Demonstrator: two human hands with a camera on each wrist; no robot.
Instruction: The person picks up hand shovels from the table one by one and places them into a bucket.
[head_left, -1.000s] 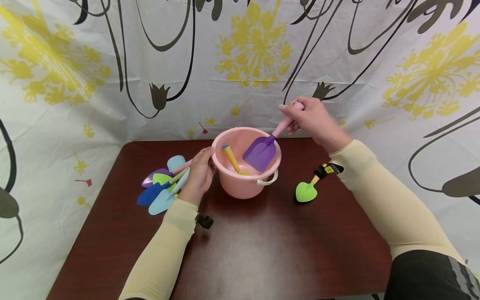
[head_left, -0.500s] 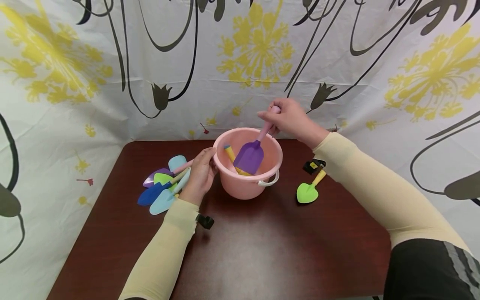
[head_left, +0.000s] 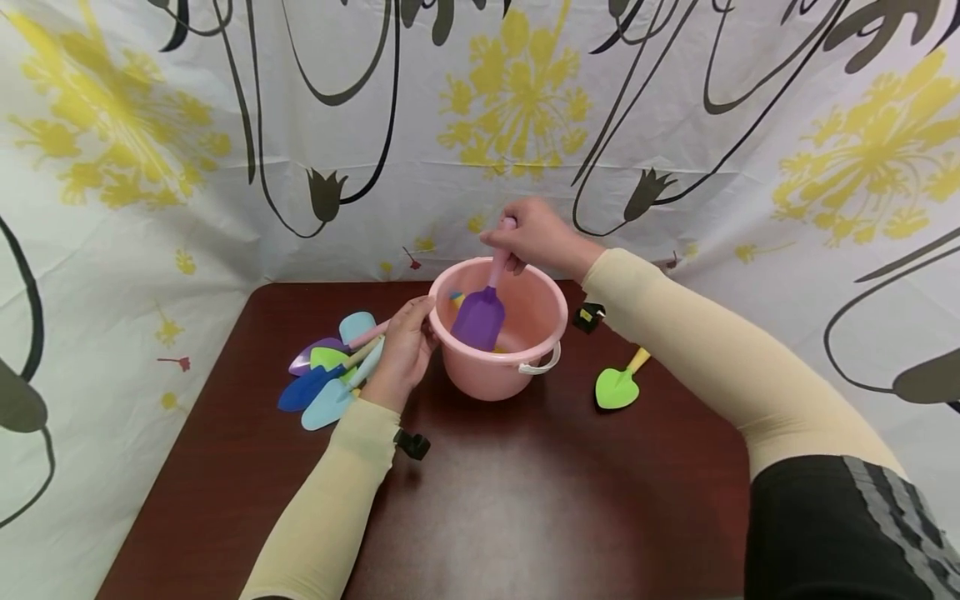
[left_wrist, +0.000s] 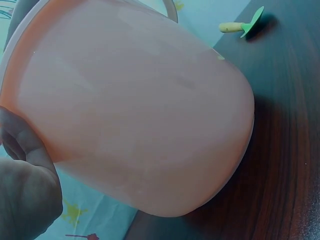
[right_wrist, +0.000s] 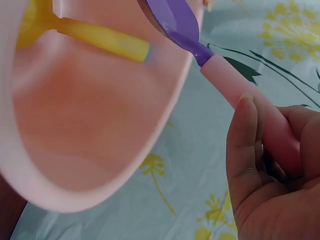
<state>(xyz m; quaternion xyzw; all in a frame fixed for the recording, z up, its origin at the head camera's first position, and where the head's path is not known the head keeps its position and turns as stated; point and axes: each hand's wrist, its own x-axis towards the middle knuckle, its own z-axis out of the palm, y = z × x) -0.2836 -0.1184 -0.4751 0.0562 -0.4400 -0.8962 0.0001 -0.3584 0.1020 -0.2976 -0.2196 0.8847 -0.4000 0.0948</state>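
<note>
My right hand [head_left: 536, 237] grips the pink handle [right_wrist: 255, 105] of a toy shovel with a purple blade [head_left: 478, 320]. The blade dips into the mouth of a pink bucket [head_left: 487, 379], angled downward. At the bucket's left rim, my left hand [head_left: 405, 350] holds on, thumb at the lip and fingers along the outside wall. Inside the bucket lies a yellow toy tool with a blue-tipped handle [right_wrist: 110, 42], mostly covered by the purple blade in the head view. A white bucket handle [head_left: 540, 363] hangs at the front right.
Left of the bucket, several toy shovels lie in a pile, among them a dark blue one [head_left: 306, 390] and a light blue one [head_left: 327, 406]. A green shovel [head_left: 617, 389] with a yellow handle lies to the right on the dark table [head_left: 510, 500]. Patterned cloth [head_left: 420, 108] hangs behind.
My right hand has moved left, carrying the purple shovel across the bucket's mouth toward its left side and slightly lower. The left hand has stayed at the rim.
</note>
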